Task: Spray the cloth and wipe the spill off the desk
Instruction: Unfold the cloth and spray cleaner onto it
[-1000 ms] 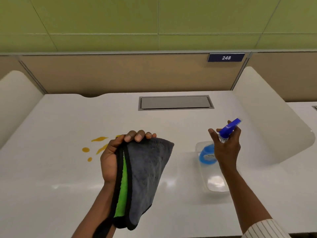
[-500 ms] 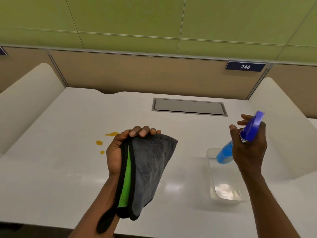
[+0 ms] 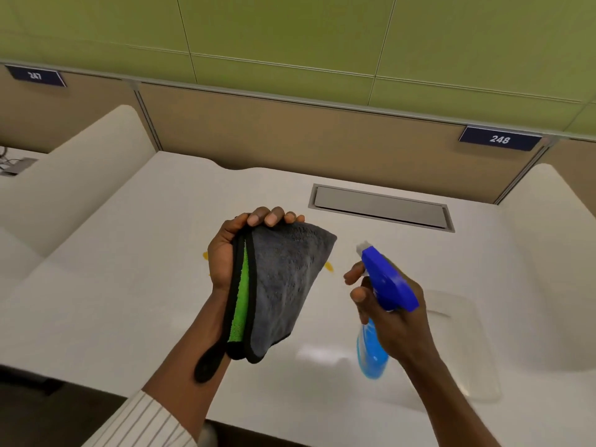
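A white desk [image 3: 135, 285] is seen from above, with a smooth and slightly glossy top in which a pale reflection of light is visible near the front edge. A grey rectangular cover plate [image 3: 380, 208] is set flush into the desk near the back. The desk is closed on both sides by low cream dividers with rounded corners, the left divider [image 3: 80, 175] and the right divider [image 3: 554, 204]. Behind the desk a beige partition panel [image 3: 306, 140] is placed, and above it a wall of green panels [image 3: 290, 33]. Two dark blue number plates are fixed on the partition: one reads 248 [image 3: 500, 139], the other 247 [image 3: 35, 75].

A folded cloth [image 3: 283, 291], grey outside with a green inner side and a black border, is held up above the desk by the left hand [image 3: 225, 253]; its fingers are closed over the upper edge. A spray bottle [image 3: 383, 301] with blue head and blue liquid is gripped by the right hand [image 3: 396, 314], with fingers by the trigger, and the nozzle is directed toward the cloth, just beside it. The orange spill [image 3: 329, 266] lies on the desk behind the cloth and is mostly hidden by it. A clear shallow tray [image 3: 467, 350] rests on the desk under the right arm.
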